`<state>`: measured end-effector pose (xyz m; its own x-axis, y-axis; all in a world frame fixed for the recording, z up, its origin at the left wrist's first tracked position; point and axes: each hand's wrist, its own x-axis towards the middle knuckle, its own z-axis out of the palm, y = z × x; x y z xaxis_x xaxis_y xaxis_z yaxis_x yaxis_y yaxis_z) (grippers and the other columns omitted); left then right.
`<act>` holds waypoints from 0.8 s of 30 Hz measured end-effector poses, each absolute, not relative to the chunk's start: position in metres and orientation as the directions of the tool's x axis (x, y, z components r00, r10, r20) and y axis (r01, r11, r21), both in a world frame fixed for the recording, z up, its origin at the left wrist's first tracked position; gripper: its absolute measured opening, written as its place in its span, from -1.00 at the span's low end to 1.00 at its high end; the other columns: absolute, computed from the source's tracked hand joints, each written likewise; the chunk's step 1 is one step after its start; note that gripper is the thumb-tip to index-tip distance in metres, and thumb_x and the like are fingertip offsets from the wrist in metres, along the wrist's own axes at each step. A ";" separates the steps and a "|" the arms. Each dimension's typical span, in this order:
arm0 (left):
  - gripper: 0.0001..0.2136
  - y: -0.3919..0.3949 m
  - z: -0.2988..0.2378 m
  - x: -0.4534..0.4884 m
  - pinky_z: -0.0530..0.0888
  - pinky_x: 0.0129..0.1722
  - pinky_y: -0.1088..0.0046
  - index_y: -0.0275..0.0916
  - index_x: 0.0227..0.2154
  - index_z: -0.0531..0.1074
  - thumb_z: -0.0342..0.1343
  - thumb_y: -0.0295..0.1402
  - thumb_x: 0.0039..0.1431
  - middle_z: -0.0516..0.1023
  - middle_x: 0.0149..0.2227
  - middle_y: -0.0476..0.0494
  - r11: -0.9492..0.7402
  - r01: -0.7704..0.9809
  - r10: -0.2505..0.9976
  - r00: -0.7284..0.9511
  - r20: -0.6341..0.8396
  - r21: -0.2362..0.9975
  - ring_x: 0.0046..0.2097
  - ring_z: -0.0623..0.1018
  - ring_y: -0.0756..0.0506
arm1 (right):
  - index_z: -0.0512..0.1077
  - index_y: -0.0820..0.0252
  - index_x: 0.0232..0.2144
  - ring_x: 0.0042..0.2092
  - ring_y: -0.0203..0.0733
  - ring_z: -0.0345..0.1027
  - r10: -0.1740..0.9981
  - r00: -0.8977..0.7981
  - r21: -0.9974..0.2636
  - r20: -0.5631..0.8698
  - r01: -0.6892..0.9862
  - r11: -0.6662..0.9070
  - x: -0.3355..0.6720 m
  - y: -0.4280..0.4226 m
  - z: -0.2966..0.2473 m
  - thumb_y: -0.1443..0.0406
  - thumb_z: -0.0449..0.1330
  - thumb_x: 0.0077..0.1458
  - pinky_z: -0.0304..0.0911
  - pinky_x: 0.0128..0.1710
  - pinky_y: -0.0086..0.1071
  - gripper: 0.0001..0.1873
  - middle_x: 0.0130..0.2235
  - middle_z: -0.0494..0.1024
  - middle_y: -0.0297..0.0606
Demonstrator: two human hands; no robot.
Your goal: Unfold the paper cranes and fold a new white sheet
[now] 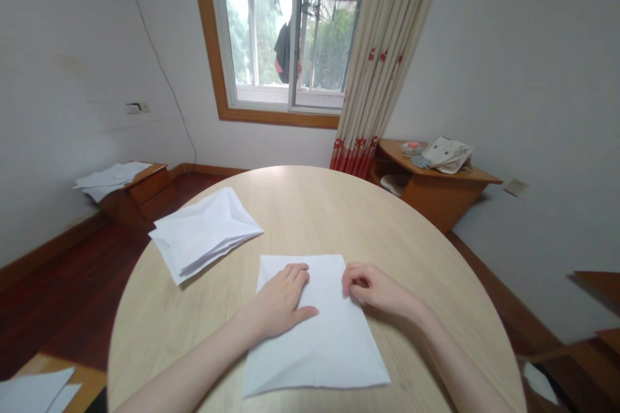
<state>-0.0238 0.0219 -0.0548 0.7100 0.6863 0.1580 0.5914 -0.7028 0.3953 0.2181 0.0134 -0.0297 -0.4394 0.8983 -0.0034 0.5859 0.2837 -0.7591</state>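
A white sheet of paper [320, 342] with fold creases lies flat on the round wooden table [310, 206] in front of me. My left hand [281, 300] rests palm down on the sheet's upper left part, fingers stretched flat and together. My right hand [372, 287] sits at the sheet's upper right edge with its fingers curled in, pinching or pressing the paper there.
A stack of folded white papers [203, 232] lies on the table's left side. A low wooden cabinet [135, 190] with papers stands at the left wall, a wooden side table [431, 184] with a bag at the right. More paper [33, 390] shows at the bottom left.
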 end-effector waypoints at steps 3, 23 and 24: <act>-0.71 0.023 -0.057 -0.023 0.31 0.08 0.04 -0.23 -0.17 0.24 0.11 -0.17 0.19 0.34 0.07 -0.33 -0.702 0.595 0.690 0.703 0.170 0.390 0.15 0.31 -0.29 | 0.48 0.17 -0.53 -0.36 -0.24 0.29 0.900 -0.435 -0.710 -0.007 0.636 0.302 0.217 0.014 -0.035 0.51 0.08 -0.16 0.18 -0.32 -0.38 -0.78 -0.41 0.45 -0.33; -0.64 0.029 -0.061 -0.026 0.18 0.23 0.06 -0.27 0.01 0.22 0.09 -0.27 0.20 0.21 0.24 -0.37 -0.679 0.549 0.689 0.707 0.163 0.487 0.27 0.20 -0.22 | 0.41 0.06 -0.12 0.15 -0.07 0.18 0.916 -0.360 -0.599 0.177 0.699 0.391 0.207 0.028 -0.074 0.31 0.19 0.11 0.00 0.14 -0.07 -0.75 0.08 0.40 -0.21; -0.60 0.029 -0.060 -0.027 0.14 0.24 0.05 -0.27 0.04 0.21 0.09 -0.23 0.20 0.20 0.25 -0.37 -0.685 0.540 0.676 0.721 0.152 0.489 0.29 0.18 -0.23 | 0.42 0.07 -0.11 0.15 -0.06 0.19 0.918 -0.349 -0.596 0.191 0.701 0.391 0.210 0.031 -0.077 0.29 0.20 0.11 0.02 0.14 -0.07 -0.75 0.09 0.41 -0.19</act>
